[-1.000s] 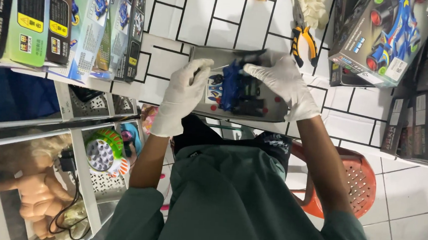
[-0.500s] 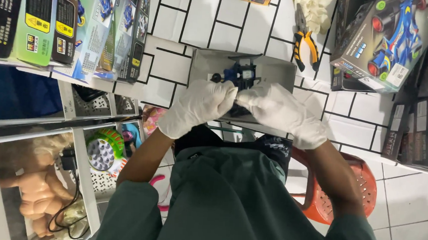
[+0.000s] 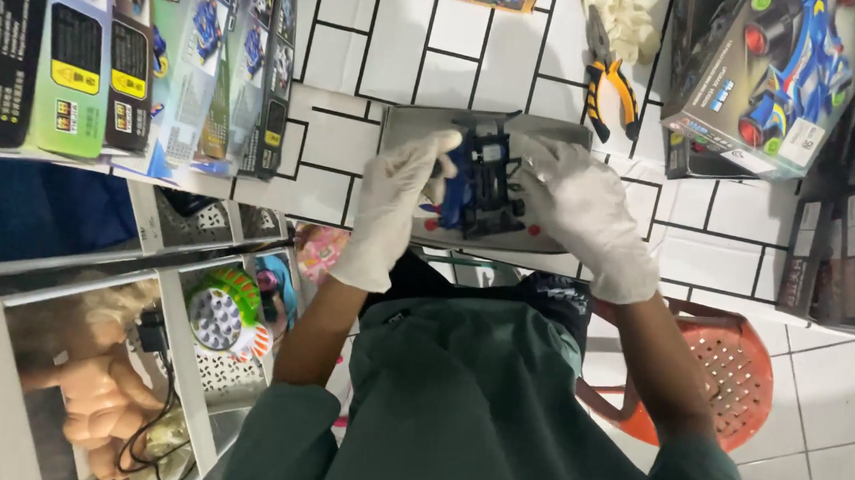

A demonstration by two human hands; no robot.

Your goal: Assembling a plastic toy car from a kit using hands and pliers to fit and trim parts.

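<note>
Both my hands wear white gloves. My left hand (image 3: 390, 207) and my right hand (image 3: 585, 216) together hold a small blue and black toy car chassis (image 3: 482, 179) between them, fingers on each side. Under the car lies a grey tray (image 3: 416, 124) on the white tiled floor, with small red parts on it near its front rim. My dark green shirt fills the lower middle of the view.
Several boxed toy car kits (image 3: 160, 51) stand at the left, one large kit box (image 3: 770, 79) at the upper right. Orange-handled pliers (image 3: 613, 98) and spare white gloves (image 3: 629, 14) lie beyond the tray. A red plastic stool (image 3: 729, 376) is at the right, shelves with toys at the lower left.
The car chassis has been turned and lifted slightly between my hands. My right hand has shifted from covering it to gripping its right side.
</note>
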